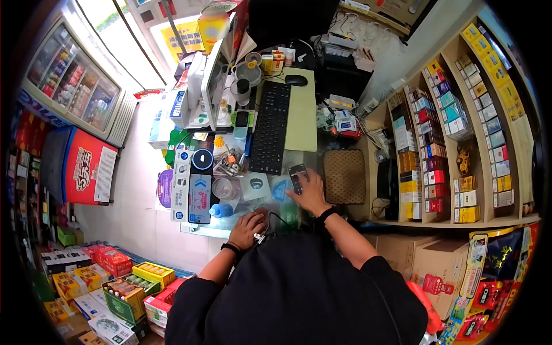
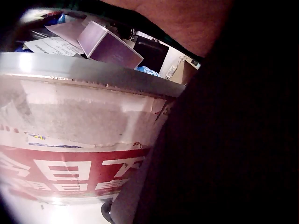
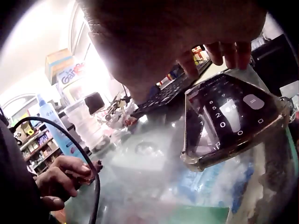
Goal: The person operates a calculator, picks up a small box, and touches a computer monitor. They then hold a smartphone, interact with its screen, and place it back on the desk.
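A phone (image 1: 298, 177) with a number keypad lit on its screen lies on the glass desk (image 1: 230, 201). My right hand (image 1: 310, 192) is spread over it, fingers extended; in the right wrist view the fingertips hang past the far edge of the phone (image 3: 229, 114). At the desk's near edge, my left hand (image 1: 247, 227) pinches a small reddish-brown thing (image 3: 96, 170) between thumb and fingers; its kind cannot be made out. A black cable (image 3: 84, 144) loops beside that hand. Beneath the left wrist stands a bin (image 2: 84, 116) with a purple box (image 2: 110, 46) and papers inside.
Beyond the hands are a black keyboard (image 1: 270, 126) and a mouse (image 1: 296, 80). A blue bottle (image 1: 221, 210), a clear cup (image 1: 223, 188) and a payment device (image 1: 200, 190) stand left. Right of the desk are a brown seat (image 1: 344, 176) and shelves of small boxes (image 1: 437, 138).
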Demonstrator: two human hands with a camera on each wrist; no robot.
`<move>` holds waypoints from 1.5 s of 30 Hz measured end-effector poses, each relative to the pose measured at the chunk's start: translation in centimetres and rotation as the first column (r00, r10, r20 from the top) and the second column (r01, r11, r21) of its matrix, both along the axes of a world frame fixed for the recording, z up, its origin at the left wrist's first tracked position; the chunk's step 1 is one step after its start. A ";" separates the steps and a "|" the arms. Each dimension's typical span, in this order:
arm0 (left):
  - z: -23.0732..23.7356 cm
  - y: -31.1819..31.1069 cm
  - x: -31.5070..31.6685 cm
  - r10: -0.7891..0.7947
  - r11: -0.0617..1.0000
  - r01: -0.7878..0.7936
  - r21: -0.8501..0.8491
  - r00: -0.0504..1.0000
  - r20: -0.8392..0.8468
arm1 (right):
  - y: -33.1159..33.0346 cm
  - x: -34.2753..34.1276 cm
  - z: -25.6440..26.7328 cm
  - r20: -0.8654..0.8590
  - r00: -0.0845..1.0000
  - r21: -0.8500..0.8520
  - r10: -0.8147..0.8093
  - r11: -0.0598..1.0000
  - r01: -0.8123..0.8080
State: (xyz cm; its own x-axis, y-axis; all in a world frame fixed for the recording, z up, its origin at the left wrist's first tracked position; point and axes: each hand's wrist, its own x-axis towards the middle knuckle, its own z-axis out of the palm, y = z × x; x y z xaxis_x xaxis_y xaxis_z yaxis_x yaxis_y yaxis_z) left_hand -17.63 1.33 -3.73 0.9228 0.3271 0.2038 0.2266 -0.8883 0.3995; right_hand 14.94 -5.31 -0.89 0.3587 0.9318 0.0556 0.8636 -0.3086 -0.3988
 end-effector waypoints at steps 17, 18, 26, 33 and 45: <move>-0.2 0.2 0.0 -0.002 1.000 0.002 0.012 1.000 -0.008 | -0.3 0.8 -1.1 0.039 0.998 -0.029 -0.053 0.998 0.054; -0.3 0.2 0.0 -0.007 1.000 0.007 0.023 1.000 -0.011 | -0.3 0.8 -1.1 0.040 0.998 -0.040 -0.054 0.998 0.055; -1.2 0.0 -0.3 -0.005 0.999 0.006 0.053 1.000 -0.023 | -0.1 0.8 -1.3 0.013 1.000 -0.073 -0.029 0.997 0.030; -1.1 0.1 -0.2 -0.003 1.000 0.003 0.020 1.000 -0.016 | -0.6 1.9 -0.6 0.000 0.992 -0.097 -0.128 0.987 0.128; -0.9 0.0 -0.1 -0.001 1.000 0.001 0.030 1.000 -0.016 | -1.0 2.3 -0.3 -0.090 0.982 -0.080 -0.166 0.984 0.159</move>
